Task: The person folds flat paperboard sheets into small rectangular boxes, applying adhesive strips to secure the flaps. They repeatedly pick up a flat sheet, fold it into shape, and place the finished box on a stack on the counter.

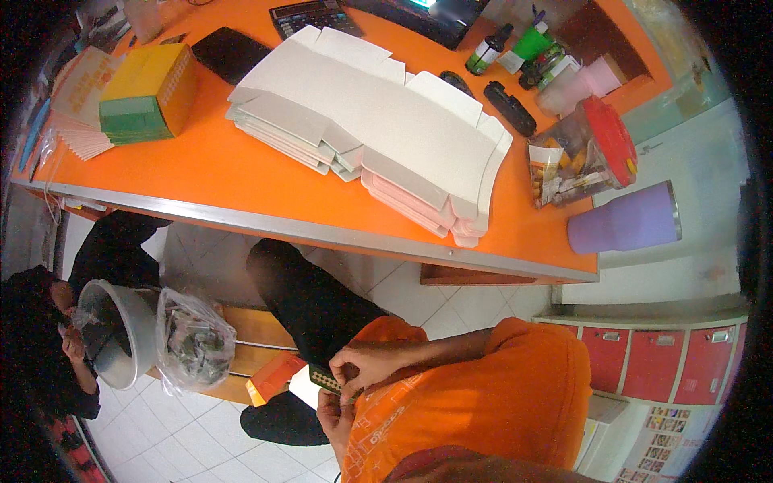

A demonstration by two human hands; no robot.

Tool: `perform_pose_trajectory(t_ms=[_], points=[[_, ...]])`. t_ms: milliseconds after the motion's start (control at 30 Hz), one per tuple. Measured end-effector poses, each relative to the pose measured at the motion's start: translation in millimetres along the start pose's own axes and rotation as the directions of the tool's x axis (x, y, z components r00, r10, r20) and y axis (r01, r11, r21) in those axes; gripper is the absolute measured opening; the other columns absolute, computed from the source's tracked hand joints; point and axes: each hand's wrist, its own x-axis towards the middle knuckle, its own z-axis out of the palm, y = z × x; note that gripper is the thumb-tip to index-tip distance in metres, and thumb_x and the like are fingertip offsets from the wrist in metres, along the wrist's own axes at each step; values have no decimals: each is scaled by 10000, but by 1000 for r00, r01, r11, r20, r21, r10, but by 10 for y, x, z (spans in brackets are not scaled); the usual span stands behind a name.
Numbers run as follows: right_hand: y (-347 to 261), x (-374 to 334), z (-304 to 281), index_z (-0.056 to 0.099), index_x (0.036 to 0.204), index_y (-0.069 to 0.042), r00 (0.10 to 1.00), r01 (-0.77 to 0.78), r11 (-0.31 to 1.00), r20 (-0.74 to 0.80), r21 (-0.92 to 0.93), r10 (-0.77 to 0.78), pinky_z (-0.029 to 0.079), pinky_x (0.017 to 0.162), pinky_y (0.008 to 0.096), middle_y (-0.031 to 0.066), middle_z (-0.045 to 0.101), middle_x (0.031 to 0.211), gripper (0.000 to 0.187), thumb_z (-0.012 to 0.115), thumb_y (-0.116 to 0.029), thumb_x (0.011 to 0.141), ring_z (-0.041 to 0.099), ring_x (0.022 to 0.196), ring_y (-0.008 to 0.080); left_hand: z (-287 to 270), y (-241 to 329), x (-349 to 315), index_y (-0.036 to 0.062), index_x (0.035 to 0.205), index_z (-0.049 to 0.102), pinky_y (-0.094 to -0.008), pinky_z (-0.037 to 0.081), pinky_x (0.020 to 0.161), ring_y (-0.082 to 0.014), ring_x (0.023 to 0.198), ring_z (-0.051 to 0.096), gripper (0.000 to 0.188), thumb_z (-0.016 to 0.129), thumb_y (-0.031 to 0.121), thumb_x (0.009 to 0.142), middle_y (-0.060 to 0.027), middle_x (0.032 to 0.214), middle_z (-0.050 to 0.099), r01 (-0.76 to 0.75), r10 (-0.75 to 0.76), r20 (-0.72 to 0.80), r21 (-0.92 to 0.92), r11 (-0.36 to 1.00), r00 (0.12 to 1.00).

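Observation:
My right hand (369, 369), the upper one, and my left hand (333, 415) meet over my lap, fingers pinched. Between them is the edge of a carton (324, 381), dark green with yellow dots beside a white panel. The fingers partly cover it, so the exact grip is hidden. Directly left of it shows an orange and yellow carton part (270, 375); whether it is the same piece I cannot tell. On the orange desk (193, 173) lies a stack of flat white cartons (378, 121). A yellow and green box (149, 92) stands to their left.
A wooden bench (258, 328), a clear plastic bag (196, 338) and a grey bucket (121, 334) are at left. Another person's hand (72, 344) is by the bucket. A purple tumbler (624, 217) and a red-lidded jar (584, 157) stand at the desk's right end.

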Motion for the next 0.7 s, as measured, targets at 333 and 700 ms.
perform_pose_trajectory(t_ms=[333, 700], points=[[-62, 79, -42, 604, 791, -34, 999, -27, 977, 24, 213, 22, 474, 529, 254, 63, 646, 713, 280, 823, -209, 790, 643, 657, 121, -259, -135, 8, -5, 1156, 552, -247, 508, 759, -137, 913, 635, 284, 680, 77, 916, -84, 1047, 662, -64, 72, -33, 188, 980, 997], [-939, 505, -116, 545, 1171, -3, 722, 614, 746, -199, -259, -663, 547, 774, 337, 156, 628, 1115, 501, 797, -207, 789, 632, 1031, 298, -300, 969, 322, -25, 1357, 436, -401, 499, 949, -234, 1133, 585, 468, 595, 152, 954, -159, 1247, 570, -178, 65, -285, -392, 903, 956]])
